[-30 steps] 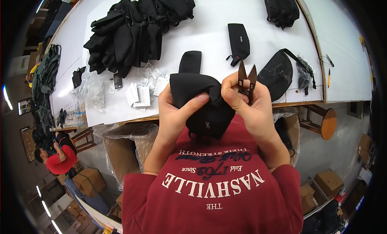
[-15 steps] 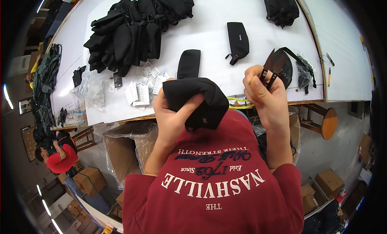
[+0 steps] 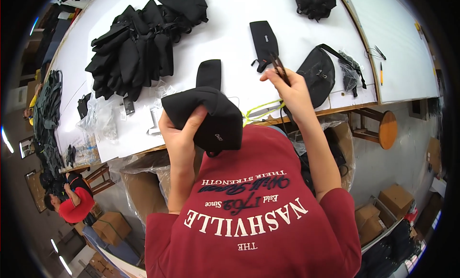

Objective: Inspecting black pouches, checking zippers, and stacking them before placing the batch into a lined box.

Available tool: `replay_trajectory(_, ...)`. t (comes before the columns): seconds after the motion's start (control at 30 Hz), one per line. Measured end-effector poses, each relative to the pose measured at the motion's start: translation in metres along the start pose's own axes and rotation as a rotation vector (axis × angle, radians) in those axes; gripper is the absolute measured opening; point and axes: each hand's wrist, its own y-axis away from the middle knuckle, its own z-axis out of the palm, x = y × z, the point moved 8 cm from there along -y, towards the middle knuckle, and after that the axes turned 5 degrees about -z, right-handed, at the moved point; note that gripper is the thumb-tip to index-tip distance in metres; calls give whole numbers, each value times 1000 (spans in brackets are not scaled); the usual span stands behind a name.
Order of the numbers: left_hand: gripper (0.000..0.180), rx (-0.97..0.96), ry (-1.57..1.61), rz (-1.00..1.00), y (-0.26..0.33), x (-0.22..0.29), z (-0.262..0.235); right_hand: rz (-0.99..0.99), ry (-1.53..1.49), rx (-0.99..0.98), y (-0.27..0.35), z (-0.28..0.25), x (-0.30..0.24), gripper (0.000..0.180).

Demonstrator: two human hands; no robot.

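A black fabric pouch [image 3: 219, 117] is gripped in my left hand [image 3: 179, 136], thumb pressed on its front and fingers behind it. The pouch is held above the table's near edge. Closed around dark thread snips [image 3: 280, 69], my right hand [image 3: 293, 91] is raised to the right of the pouch, apart from it. The snips' blades point up and away from me. Beyond the held pouch lies another black pouch [image 3: 209, 73], partly covered by it. A further black pouch [image 3: 261, 38] with a zip pull lies past the snips. Bright yellow cord [image 3: 261, 114] runs between my hands at the edge.
Black pouches form a large pile [image 3: 139, 52] at the far left, and a smaller stack [image 3: 315, 4] sits far right. Clear plastic bags [image 3: 101, 121] lie near left. A black strapped bag [image 3: 317, 76] is right of my right hand. A wooden stool [image 3: 387, 129] stands right; a co-worker [image 3: 79, 203] is left.
My right hand has moved left, toward the pouch, and the snips have turned more edge-on. My left hand, still gripping the pouch, has shifted slightly left. The whole view has shifted a little.
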Motion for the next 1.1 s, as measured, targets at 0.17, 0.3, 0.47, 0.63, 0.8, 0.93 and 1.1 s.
replay_trajectory(0.17,22,10,-21,-7,-1,-9,-9,71,329,14,0,-43,56,25)
replay_trajectory(0.3,25,52,-26,-26,-2,-19,-19,-64,459,489,19,-137,81,19)
replay_trajectory(0.47,28,26,-55,-52,-5,-29,-28,309,571,1064,95,-266,179,39)
replay_trajectory(0.63,28,-15,-55,-77,-12,-31,-24,427,787,1098,131,-295,235,34)
replay_trajectory(0.8,28,-28,-80,-67,-10,-34,-23,309,822,1091,97,-266,182,22)
replay_trajectory(0.93,28,-27,-63,-80,-8,-38,-21,418,815,1060,87,-273,189,25)
replay_trajectory(1.1,28,-11,-39,-91,-10,-41,-24,313,931,1037,96,-266,191,24)
